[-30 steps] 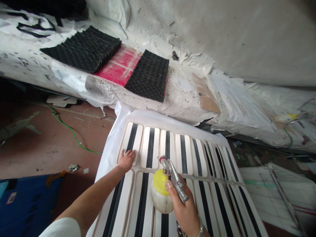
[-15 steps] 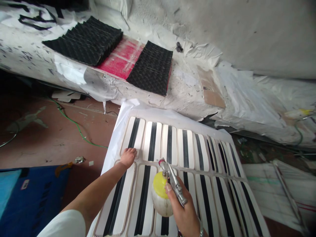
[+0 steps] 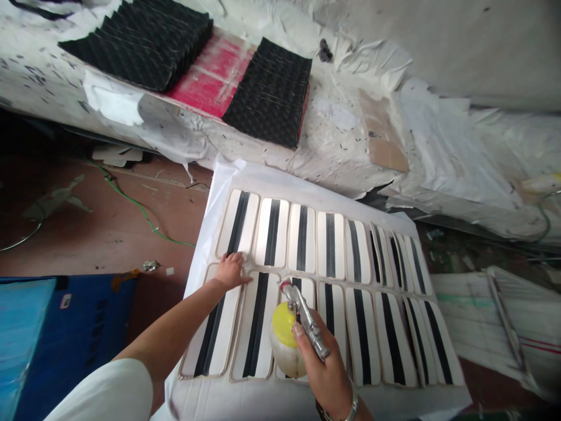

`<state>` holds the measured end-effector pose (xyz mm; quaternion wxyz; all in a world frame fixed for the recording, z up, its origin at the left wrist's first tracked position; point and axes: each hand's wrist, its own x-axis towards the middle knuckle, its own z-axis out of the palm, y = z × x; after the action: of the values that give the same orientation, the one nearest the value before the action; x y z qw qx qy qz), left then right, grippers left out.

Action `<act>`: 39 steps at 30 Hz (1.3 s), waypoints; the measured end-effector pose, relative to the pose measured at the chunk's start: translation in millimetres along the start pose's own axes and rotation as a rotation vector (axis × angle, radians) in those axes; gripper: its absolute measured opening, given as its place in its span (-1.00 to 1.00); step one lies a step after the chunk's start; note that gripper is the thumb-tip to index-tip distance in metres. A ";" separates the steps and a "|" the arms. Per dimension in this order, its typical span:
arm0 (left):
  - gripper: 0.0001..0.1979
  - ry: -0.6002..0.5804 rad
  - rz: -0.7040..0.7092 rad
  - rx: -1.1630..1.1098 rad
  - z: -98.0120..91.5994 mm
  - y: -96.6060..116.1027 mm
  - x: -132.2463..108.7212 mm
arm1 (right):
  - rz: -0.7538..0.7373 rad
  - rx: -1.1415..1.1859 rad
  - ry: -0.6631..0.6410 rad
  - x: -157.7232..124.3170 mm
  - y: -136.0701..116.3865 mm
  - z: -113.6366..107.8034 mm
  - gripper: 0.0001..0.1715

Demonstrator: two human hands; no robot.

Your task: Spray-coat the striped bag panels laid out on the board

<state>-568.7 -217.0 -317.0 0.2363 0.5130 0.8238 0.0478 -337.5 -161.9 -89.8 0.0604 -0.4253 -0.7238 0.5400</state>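
Observation:
My right hand [image 3: 326, 356] is wrapped around a metal spray gun [image 3: 309, 321]. Its cup, with a yellow lid and a cloudy white body [image 3: 287, 348], hangs to the left of the gun over the panels. Two rows of white rounded panels with black centre strips lie on a white-covered table [image 3: 205, 397]. My left hand [image 3: 230, 272] is open, thumb out to the side, at the gap between the far-left panel [image 3: 249, 225] and the near-left panel [image 3: 214, 327]. Its fingertips are at the far panel's lower end; whether they press on it I cannot tell.
Behind the table, a pale, spattered ledge holds stacked black quilted sheets [image 3: 144, 44] and a second black stack [image 3: 272, 93] on a red board [image 3: 208, 79]. A green hose [image 3: 140, 207] runs along the floor. A blue box [image 3: 92, 327] stands at left.
The view has tilted down, showing the table's near edge. My left hand has opened, its thumb now stretched to the right. The spray gun stays in my right hand.

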 end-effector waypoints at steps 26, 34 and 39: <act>-0.29 0.117 0.007 0.032 27.8 -4.6 -12.9 | 0.038 0.003 -0.022 -51.8 32.3 -7.3 -0.70; -0.27 0.069 -0.015 0.045 26.2 -3.1 -12.6 | 0.121 -0.050 0.109 -62.2 51.3 -25.0 -0.67; -0.25 0.073 -0.013 0.037 27.9 -3.6 -12.3 | 0.122 -0.079 0.142 -61.7 52.2 -30.0 -0.66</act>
<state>-555.0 -234.0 -338.6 0.1971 0.5099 0.8359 0.0498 -253.4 -179.1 -98.0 0.0616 -0.5078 -0.7113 0.4821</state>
